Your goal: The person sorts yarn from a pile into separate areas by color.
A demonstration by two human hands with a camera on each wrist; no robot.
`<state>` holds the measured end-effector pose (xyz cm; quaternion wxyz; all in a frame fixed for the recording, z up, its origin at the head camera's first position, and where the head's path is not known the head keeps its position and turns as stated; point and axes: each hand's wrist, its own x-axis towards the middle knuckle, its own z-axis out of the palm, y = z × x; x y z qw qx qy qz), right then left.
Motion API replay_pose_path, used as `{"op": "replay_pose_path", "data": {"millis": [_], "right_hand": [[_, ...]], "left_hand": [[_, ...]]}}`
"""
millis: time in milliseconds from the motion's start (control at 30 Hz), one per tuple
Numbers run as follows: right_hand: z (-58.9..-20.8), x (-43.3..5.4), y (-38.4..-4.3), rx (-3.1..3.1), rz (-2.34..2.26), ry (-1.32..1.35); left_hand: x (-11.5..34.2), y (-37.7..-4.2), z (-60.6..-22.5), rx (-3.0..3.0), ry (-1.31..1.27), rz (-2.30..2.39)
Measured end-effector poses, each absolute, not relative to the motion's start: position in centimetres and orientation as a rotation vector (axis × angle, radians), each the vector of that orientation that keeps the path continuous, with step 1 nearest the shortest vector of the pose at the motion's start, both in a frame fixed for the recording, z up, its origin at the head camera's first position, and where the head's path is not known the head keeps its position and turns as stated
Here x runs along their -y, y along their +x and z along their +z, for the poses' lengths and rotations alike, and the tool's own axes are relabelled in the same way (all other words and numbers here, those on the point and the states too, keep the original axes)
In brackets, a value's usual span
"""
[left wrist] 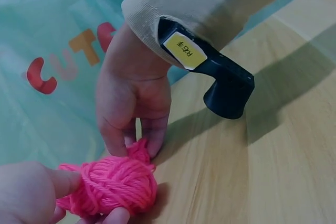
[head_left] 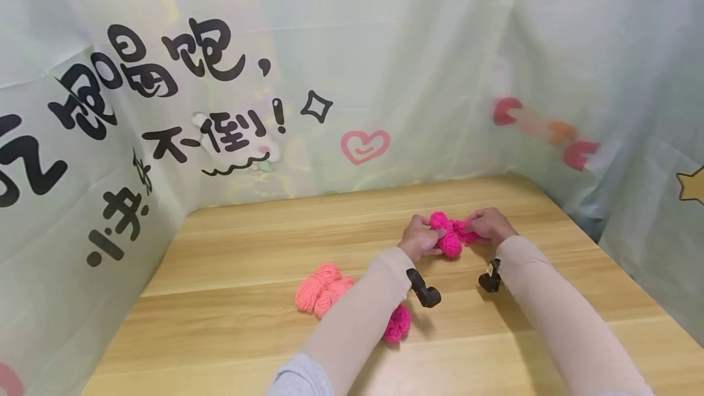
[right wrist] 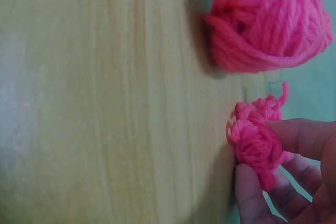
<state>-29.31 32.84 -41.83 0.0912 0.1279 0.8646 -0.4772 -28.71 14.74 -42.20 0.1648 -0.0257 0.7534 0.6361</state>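
Near the back right of the table, my left hand [head_left: 419, 238] grips a hot-pink ball of yarn [head_left: 451, 244], thumb on its near side. Just right of it, my right hand [head_left: 491, 225] pinches a small, bumpy piece of pink crochet [right wrist: 257, 142] between thumb and fingers. A short loose end sticks out of that piece in the right wrist view. The yarn ball [left wrist: 118, 184] and the crochet piece lie close together in the left wrist view. Whether a strand joins them I cannot tell.
Coral yarn skeins [head_left: 324, 289] lie left of my left forearm. Another bright pink yarn bundle [head_left: 397, 324] is partly hidden under that forearm. Printed cloth [head_left: 429, 109] hangs behind and beside the wooden table [head_left: 231, 329]. Black wrist mounts [head_left: 423, 289] jut from both sleeves.
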Motion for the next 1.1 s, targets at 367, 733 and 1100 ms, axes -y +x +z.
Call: {"op": "replay_pose_path", "data": {"millis": [367, 733, 1100], "right_hand": [[-41.6, -32.5, -29.0, -2.513, -1.494, 0.384], [-41.1, -33.1, -29.0, -2.385, -1.562, 0.369], [-40.3, -33.8, -29.0, -2.364, -1.528, 0.353]], "left_hand": [[-15.1, -28.8, -42.6, -2.255, -0.101, 1.82], [-16.0, -28.1, -42.1, -2.104, -0.105, 1.887], [-16.0, -28.1, -41.9, -1.908, -0.039, 1.985]]}}
